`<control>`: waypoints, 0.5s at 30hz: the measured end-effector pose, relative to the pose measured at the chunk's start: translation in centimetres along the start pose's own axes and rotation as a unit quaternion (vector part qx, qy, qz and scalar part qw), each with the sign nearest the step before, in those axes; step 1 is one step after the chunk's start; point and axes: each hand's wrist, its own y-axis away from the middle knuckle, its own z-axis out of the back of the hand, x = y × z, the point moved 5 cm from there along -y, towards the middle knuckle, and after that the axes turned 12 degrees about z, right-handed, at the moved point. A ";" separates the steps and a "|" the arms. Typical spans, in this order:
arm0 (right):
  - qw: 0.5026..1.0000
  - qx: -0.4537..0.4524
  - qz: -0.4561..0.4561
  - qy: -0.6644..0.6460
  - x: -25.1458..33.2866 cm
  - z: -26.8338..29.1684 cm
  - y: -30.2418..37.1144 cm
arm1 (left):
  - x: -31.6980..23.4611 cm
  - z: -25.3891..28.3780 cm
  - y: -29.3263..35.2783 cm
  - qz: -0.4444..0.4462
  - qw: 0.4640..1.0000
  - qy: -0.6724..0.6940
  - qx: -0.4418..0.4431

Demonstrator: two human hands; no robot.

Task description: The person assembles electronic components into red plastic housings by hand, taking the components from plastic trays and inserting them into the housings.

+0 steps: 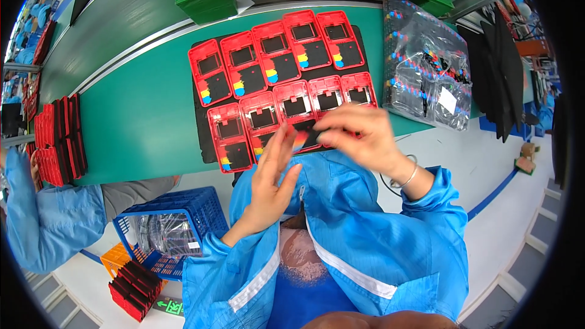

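**Technician:** Report the position of the cases.
**Operator:** I read ten red cases (pixel 276 53) in two rows of five, laid on a black mat (pixel 202 128) on the green table (pixel 134 116). Each visible one has a dark window in its upper half. My hands partly cover the near row.

**Technician:** State of the left grip?
**Operator:** Wide. My left hand (pixel 265 186) is at the near row, with the thumb standing apart from the fingers.

**Technician:** And the right?
**Operator:** My right hand (pixel 365 137) is over the near row, fingers bent in toward the thumb. A dark shape shows at the fingertips, but motion blur covers it; I cannot tell whether that grip holds it.

**Technician:** List the surroundings.
**Operator:** To the right of the mat, I have a clear bag (pixel 426 67) of small parts. At the table's left end stands a red-and-black stack (pixel 58 140). Below that end are a co-worker's blue sleeve (pixel 55 219) and a blue crate (pixel 207 207) holding bagged items.
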 end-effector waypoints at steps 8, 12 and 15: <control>0.985 0.044 -0.068 0.150 -2.4 3.2 2.9 | 2.8 -2.8 -1.9 -0.234 0.731 -0.640 0.030; 0.961 0.040 0.032 0.273 -2.9 1.6 3.6 | 3.1 -2.8 -1.9 -0.233 0.719 -0.655 0.028; 0.935 0.062 0.042 0.346 -1.8 1.3 3.2 | 2.8 -2.9 -1.9 -0.232 0.741 -0.630 0.030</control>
